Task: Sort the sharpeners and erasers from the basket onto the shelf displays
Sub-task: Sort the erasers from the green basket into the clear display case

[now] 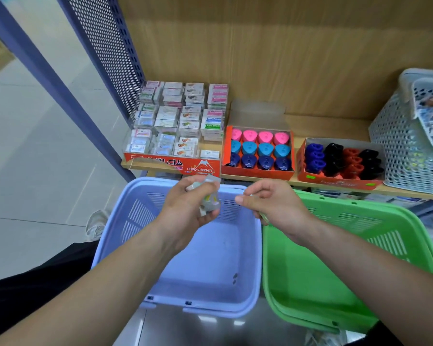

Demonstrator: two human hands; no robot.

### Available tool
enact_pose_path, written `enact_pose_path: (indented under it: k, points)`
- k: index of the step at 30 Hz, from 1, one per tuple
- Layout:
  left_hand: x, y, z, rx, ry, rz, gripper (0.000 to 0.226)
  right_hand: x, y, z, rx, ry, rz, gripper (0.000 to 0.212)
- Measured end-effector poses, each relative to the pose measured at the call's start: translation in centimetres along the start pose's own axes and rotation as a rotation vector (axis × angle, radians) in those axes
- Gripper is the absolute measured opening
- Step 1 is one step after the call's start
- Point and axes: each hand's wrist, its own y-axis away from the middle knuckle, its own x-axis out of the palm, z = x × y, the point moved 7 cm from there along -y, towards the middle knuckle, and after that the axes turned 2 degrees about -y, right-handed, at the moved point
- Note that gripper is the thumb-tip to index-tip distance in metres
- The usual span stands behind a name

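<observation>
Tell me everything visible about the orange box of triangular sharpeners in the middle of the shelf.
The orange box looks like cardboard, an open tray with its pale lid flap standing up behind. It holds twelve rounded-triangle sharpeners in three full rows of four: pink at the back, light blue, then dark blue in front. It sits on the wooden shelf, between the eraser display and a second box.

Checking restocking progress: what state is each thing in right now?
left hand, gripping blurred small packs.
right hand, fingers curled round a small item.
blue basket, floor bare where visible.
green basket, floor bare where visible.
pink-and-blue sharpener box, lid open, twelve slots filled.
dark sharpener box, open, filled.
eraser display, stocked.
</observation>
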Motion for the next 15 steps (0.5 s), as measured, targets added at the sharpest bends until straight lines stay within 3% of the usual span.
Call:
enact_pose_path:
  k: [3, 6, 13, 15]
  points:
    - [0.6, 0.7, 0.5, -0.057, -0.009, 0.116, 0.024, -0.3, 0.0, -0.1, 0.024, 0.041, 0.012, 0.026]
    - [0.7, 1.0, 0.8, -0.09, 0.012, 0.168, 0.023, 0.2, 0.2, 0.3, 0.058, -0.089, 0.06, 0.023]
    - [-0.4, 0.9, 0.4, -0.025, 0.003, 0.085, 0.018, 0.6, 0.2, 0.7, -0.004, -0.238, 0.163, 0.043]
    - [-0.4, 0.9, 0.1, 0.01, -0.044, 0.086, 0.017, 0.3, 0.3, 1.0, -0.004, -0.261, 0.14, 0.036]
